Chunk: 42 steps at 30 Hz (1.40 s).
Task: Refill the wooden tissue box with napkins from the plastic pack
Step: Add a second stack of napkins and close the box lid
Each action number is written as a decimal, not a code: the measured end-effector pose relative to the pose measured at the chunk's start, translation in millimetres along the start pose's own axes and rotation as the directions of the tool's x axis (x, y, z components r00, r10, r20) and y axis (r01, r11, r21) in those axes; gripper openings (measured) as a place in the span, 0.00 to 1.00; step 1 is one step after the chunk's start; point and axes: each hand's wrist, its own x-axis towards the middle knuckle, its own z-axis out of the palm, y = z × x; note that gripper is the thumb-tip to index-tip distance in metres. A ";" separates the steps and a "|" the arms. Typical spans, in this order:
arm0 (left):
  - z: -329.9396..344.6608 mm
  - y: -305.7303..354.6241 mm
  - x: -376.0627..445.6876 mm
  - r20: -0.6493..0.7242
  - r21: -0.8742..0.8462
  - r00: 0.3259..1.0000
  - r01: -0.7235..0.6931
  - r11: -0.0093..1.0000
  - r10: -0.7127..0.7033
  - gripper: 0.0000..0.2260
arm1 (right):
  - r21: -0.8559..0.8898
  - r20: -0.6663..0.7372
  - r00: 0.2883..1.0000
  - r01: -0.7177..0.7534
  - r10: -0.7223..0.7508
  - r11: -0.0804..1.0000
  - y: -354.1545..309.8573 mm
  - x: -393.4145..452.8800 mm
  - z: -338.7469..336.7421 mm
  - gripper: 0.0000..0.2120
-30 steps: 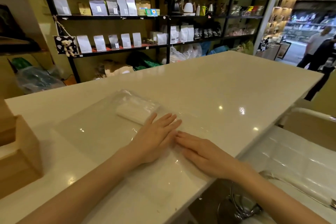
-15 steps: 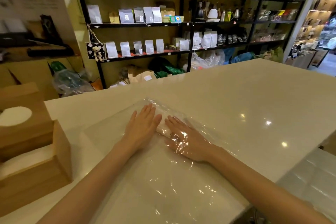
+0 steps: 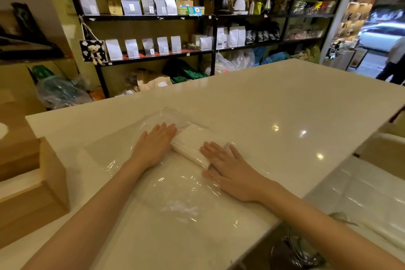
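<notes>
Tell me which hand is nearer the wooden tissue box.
Left. The left hand lies flat on the plastic pack, on the side toward the wooden tissue box; the right hand lies farther right.

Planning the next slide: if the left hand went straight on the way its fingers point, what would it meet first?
The left hand would likely run over the far crinkled end of the plastic pack, passing left of the napkins; beyond that, bare counter.

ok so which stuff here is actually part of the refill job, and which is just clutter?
Part of the job:
- plastic pack, lying flat on the counter
- napkins inside it
- wooden tissue box, at the left edge
- left hand and right hand, flat on the pack beside the napkins

Just lying about:
- shelf pouches
- kettle
- bags on the floor
</notes>
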 end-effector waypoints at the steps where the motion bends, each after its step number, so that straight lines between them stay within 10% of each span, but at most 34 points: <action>1: 1.2 -0.4 0.3 0.018 0.047 1.000 -0.024 0.999 0.023 0.23 | -0.004 -0.009 1.000 0.002 -0.002 1.000 0.1 -9.8 -0.9 0.27; 8: -2.9 13.3 -11.5 0.022 0.168 0.939 -0.342 0.924 0.343 0.23 | -0.075 -0.017 1.000 -0.014 0.013 0.997 0.2 -78.2 -1.5 0.28; 17: -6.3 16.0 -10.5 0.182 0.173 0.942 -0.312 0.934 0.281 0.25 | -0.070 -0.188 0.981 0.040 -0.053 0.997 -2.8 -137.2 0.7 0.33; 24: -4.6 19.3 -13.0 0.216 0.244 0.946 -0.291 0.925 0.241 0.26 | -0.179 -0.452 0.880 0.067 -0.143 0.982 -8.3 -155.6 -0.5 0.16; 28: -6.0 22.7 -17.1 0.182 0.299 0.940 -0.334 0.894 0.290 0.26 | 0.240 -0.530 0.845 0.066 0.074 0.969 -21.9 -163.2 -37.3 0.15; 33: -9.6 30.1 -27.8 0.018 0.299 0.943 -0.322 0.898 0.332 0.24 | 0.675 -0.627 0.701 0.271 0.340 0.687 -24.6 -152.1 -83.7 0.12; 42: -80.7 69.2 -93.0 -0.440 -0.364 0.896 -0.237 0.901 0.058 0.19 | 0.887 -0.435 0.795 0.296 0.423 0.355 -45.6 -41.9 -84.4 0.10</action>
